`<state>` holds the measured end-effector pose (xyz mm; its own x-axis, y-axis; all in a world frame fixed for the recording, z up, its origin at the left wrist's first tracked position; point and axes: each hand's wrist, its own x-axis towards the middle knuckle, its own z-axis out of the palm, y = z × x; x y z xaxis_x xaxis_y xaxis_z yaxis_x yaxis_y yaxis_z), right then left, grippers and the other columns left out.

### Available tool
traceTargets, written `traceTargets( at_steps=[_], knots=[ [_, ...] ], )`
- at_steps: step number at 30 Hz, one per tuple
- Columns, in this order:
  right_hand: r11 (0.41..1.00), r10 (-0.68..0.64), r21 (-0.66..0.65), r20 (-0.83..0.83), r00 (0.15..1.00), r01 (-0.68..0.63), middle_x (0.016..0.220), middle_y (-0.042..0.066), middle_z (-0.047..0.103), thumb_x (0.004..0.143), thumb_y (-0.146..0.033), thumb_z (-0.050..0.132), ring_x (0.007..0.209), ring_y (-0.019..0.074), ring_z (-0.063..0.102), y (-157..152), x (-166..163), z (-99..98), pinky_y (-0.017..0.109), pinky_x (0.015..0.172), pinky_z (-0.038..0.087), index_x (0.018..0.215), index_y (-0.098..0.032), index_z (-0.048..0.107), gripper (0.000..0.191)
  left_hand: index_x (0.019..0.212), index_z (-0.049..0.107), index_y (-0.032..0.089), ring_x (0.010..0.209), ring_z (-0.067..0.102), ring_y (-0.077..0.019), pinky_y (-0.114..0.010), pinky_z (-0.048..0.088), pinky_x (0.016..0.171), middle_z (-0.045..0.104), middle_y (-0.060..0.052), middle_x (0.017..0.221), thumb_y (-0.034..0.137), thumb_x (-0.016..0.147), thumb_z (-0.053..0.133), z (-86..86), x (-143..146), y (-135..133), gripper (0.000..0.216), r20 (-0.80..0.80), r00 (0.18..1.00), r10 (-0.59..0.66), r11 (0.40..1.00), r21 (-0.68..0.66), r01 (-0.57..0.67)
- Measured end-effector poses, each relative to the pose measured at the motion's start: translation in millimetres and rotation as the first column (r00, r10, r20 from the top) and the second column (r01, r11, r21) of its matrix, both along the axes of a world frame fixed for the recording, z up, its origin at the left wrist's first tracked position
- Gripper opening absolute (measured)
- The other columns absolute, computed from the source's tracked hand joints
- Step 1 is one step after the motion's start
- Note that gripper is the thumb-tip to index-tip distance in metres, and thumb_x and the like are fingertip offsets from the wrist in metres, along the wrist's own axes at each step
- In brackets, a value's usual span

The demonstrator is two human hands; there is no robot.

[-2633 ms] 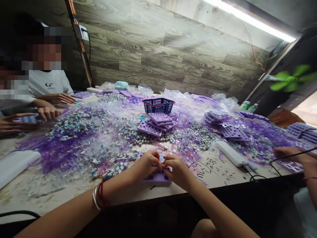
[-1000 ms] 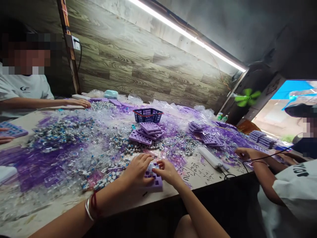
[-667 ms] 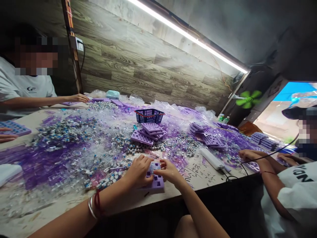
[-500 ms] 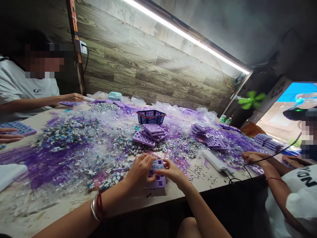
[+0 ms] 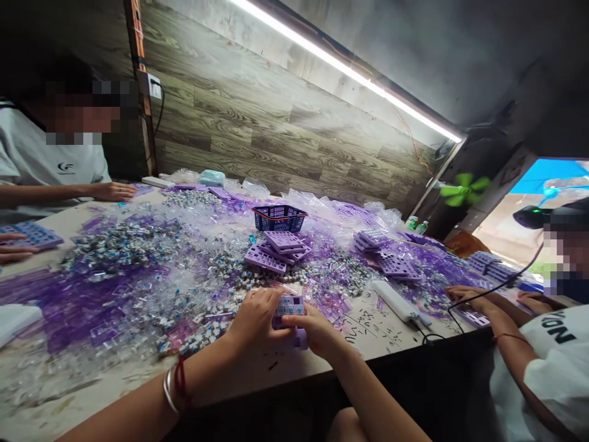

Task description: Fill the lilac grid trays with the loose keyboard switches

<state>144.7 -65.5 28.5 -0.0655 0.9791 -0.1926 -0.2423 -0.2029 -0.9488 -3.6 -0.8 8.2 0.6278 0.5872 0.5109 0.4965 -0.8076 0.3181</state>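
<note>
Near the table's front edge I hold a small purple keypad plate (image 5: 297,305) with square holes, some filled with clear or bluish pieces. My left hand (image 5: 257,316) grips its left side, fingers curled and thumb underneath. On the right side, my right hand (image 5: 319,331) is closed around it with the thumb across its front. The plate is tilted up, and my fingers hide part of it. Just beyond my hands lies a heap of small switches (image 5: 216,325), white and grey with some blue. Behind it sits a stack of purple plates (image 5: 276,252).
A dark blue basket (image 5: 279,219) stands behind the stack. Clear and purple plastic pieces (image 5: 110,307) cover the left side. A white power strip (image 5: 396,301) with a cable lies at right. Co-workers' hands (image 5: 464,298) (image 5: 113,191) work at both sides.
The purple keypad plate has been lifted and tilted in my hands. The co-worker at far left has lowered a hand onto a purple plate.
</note>
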Motion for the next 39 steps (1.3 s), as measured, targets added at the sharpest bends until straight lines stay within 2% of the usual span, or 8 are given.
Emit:
traceTargets(
  at_steps=[7,13,19,24,28,31,36,39],
  knots=[
    [0.996,-0.067,-0.063,-0.056,0.996,0.063,0.08,0.001,0.067,0.051,-0.02,0.078,0.071,0.0152,0.062,0,-8,-8.5,0.024,0.064,0.045,0.091,-0.015,0.063,0.044,0.122,0.048,0.019,0.104,0.056,-0.0303,-0.042,0.042,0.09,0.061,-0.011,0.116,0.042,0.07,0.069,-4.8,-1,1,0.061,-0.029,1.0,-0.01,1.0,0.0,0.01],
    [0.981,-0.162,-0.117,-0.052,0.985,0.155,0.073,0.0,0.066,0.048,-0.017,0.075,0.064,0.014,0.061,-3,-14,-9.0,0.024,0.062,0.044,0.083,-0.015,0.062,0.038,0.123,0.048,0.014,0.106,0.055,-0.0316,-0.045,0.042,0.092,0.06,-0.014,0.116,0.034,0.071,0.066,-4.1,0,-2,0.058,-0.09,0.996,-0.027,0.999,-0.028,0.025],
    [0.976,-0.202,-0.101,-0.074,0.977,0.194,0.068,0.0,0.066,0.046,-0.013,0.068,0.06,0.0135,0.059,-4,-19,-7.7,0.024,0.058,0.044,0.08,-0.015,0.064,0.035,0.125,0.047,0.014,0.104,0.055,-0.0321,-0.045,0.043,0.091,0.061,-0.014,0.113,0.029,0.066,0.065,-0.3,3,-3,0.063,-0.1,0.995,-0.031,0.999,-0.04,0.027],
    [0.969,-0.234,-0.101,-0.063,0.97,0.227,0.067,-0.001,0.064,0.047,-0.011,0.065,0.059,0.012,0.057,-3,-19,-8.9,0.022,0.058,0.043,0.083,-0.015,0.063,0.037,0.117,0.052,0.013,0.103,0.056,-0.0319,-0.046,0.044,0.09,0.062,-0.015,0.113,0.027,0.067,0.063,3.7,3,-4,0.053,-0.101,0.994,-0.045,0.999,-0.034,0.042],
    [0.977,-0.212,0.015,-0.058,0.976,0.213,0.076,0.001,0.067,0.052,-0.016,0.071,0.068,0.0145,0.06,-7,-17,-4.8,0.025,0.066,0.046,0.091,-0.014,0.063,0.04,0.111,0.054,0.015,0.104,0.055,-0.0313,-0.048,0.043,0.091,0.061,-0.013,0.114,0.03,0.069,0.064,7.4,0,-4,0.045,-0.058,0.997,-0.041,0.999,0.02,0.042],
    [0.96,-0.249,0.131,0.006,0.968,0.246,0.087,0.003,0.068,0.056,-0.021,0.076,0.078,0.0167,0.062,-10,-14,-4.4,0.027,0.073,0.046,0.1,-0.014,0.063,0.046,0.117,0.051,0.015,0.107,0.053,-0.0302,-0.048,0.041,0.095,0.059,-0.012,0.117,0.03,0.069,0.065,9.3,-2,-4,0.052,-0.003,0.998,-0.065,0.997,0.047,0.065],
    [0.98,-0.192,0.053,-0.013,0.981,0.192,0.074,0.002,0.065,0.062,-0.037,0.076,0.064,0.0144,0.059,-9,-6,-4.5,0.026,0.064,0.045,0.094,-0.013,0.064,0.042,0.122,0.048,0.015,0.11,0.052,-0.0286,-0.045,0.042,0.095,0.058,-0.013,0.12,0.034,0.08,0.054,6.9,-4,-2,0.046,0.042,0.996,-0.083,0.996,-0.041,0.084],
    [0.988,-0.14,0.057,-0.031,0.99,0.142,0.079,0.003,0.066,0.063,-0.038,0.077,0.068,0.0152,0.061,-10,-5,-2.2,0.027,0.067,0.046,0.096,-0.013,0.064,0.043,0.124,0.047,0.016,0.11,0.052,-0.0269,-0.045,0.043,0.093,0.057,-0.012,0.119,0.038,0.092,0.038,3.3,-4,0,0.04,0.053,0.997,-0.062,0.995,-0.079,0.066]
  ],
)
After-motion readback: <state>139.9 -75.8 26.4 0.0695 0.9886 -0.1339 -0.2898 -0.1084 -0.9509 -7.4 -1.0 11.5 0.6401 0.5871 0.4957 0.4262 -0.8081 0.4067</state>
